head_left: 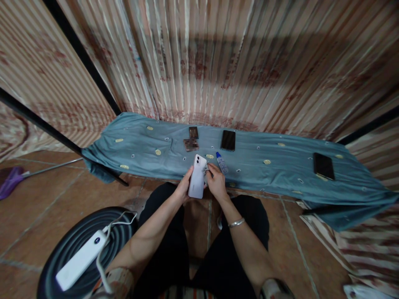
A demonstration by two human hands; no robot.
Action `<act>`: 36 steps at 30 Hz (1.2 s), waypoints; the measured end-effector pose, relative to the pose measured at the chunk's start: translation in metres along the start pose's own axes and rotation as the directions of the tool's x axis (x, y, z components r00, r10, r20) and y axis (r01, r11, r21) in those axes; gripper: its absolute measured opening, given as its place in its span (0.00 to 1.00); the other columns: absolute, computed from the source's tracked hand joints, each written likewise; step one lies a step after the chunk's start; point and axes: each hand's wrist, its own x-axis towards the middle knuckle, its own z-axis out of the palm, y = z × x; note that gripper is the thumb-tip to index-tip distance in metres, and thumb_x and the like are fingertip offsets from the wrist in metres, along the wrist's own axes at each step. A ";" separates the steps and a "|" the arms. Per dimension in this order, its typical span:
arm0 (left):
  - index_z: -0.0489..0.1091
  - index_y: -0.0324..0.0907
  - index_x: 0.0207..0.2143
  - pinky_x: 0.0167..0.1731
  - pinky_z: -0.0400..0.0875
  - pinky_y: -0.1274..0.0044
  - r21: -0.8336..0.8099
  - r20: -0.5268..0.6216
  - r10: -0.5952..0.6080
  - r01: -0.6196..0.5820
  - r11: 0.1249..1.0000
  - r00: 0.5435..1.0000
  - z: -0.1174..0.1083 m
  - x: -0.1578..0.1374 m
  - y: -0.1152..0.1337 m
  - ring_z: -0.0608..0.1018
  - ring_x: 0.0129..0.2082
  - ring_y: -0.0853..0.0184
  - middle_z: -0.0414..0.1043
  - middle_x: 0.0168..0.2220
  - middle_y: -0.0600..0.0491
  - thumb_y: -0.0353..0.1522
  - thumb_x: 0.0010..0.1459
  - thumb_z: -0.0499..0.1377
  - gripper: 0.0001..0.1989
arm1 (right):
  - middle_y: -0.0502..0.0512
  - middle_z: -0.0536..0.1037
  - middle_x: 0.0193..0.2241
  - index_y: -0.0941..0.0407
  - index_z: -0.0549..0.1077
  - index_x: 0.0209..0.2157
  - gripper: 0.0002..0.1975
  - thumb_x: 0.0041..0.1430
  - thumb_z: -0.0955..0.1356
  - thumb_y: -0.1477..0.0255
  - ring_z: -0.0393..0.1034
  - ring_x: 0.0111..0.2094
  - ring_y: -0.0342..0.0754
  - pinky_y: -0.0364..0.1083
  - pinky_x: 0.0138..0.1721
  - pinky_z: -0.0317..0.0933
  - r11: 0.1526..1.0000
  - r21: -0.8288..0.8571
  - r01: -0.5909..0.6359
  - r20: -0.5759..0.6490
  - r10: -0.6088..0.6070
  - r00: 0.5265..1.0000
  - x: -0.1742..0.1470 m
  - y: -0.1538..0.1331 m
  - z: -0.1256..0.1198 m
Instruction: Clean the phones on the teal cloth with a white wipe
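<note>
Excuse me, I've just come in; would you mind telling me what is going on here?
A seated person's left hand holds a pale phone, back facing up. The right hand is close to the phone's right edge, its fingers bent; what they grip is too small to tell. Just beyond, a blue-capped bottle and a dark phone lie on the blue-green cloth.

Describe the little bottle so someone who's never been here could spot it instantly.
Find the blue-green cloth before the striped curtain. Around mid-length, just beyond the right hand, lies the little bottle. Its bright blue cap and pale body set it apart from the flat, dark slab behind it.
</note>
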 end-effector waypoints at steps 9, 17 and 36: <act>0.75 0.38 0.37 0.28 0.78 0.72 0.082 0.008 -0.020 0.019 0.996 1.000 -0.007 0.003 -0.009 0.78 0.24 0.66 0.77 0.28 0.49 0.47 0.58 0.63 0.19 | 0.59 0.79 0.52 0.54 0.79 0.48 0.18 0.61 0.63 0.71 0.71 0.55 0.56 0.59 0.62 0.61 1.000 0.014 0.006 -0.019 -0.006 1.000 0.012 -0.003 0.000; 0.76 0.39 0.36 0.27 0.76 0.72 0.189 0.026 0.022 -0.026 0.982 0.999 -0.012 0.006 -0.016 0.77 0.23 0.65 0.76 0.25 0.49 0.47 0.58 0.63 0.19 | 0.58 0.77 0.55 0.53 0.77 0.54 0.21 0.64 0.60 0.73 0.70 0.57 0.54 0.58 0.64 0.60 0.992 0.003 0.124 0.007 -0.124 0.992 0.012 -0.023 -0.005; 0.72 0.36 0.43 0.25 0.77 0.73 0.261 0.024 0.156 -0.157 0.952 0.987 -0.006 -0.008 -0.007 0.77 0.21 0.66 0.78 0.25 0.50 0.44 0.56 0.66 0.21 | 0.59 0.80 0.52 0.55 0.77 0.52 0.20 0.63 0.61 0.73 0.74 0.54 0.55 0.56 0.59 0.65 1.000 -0.021 -0.018 0.090 0.020 0.996 0.016 -0.004 -0.007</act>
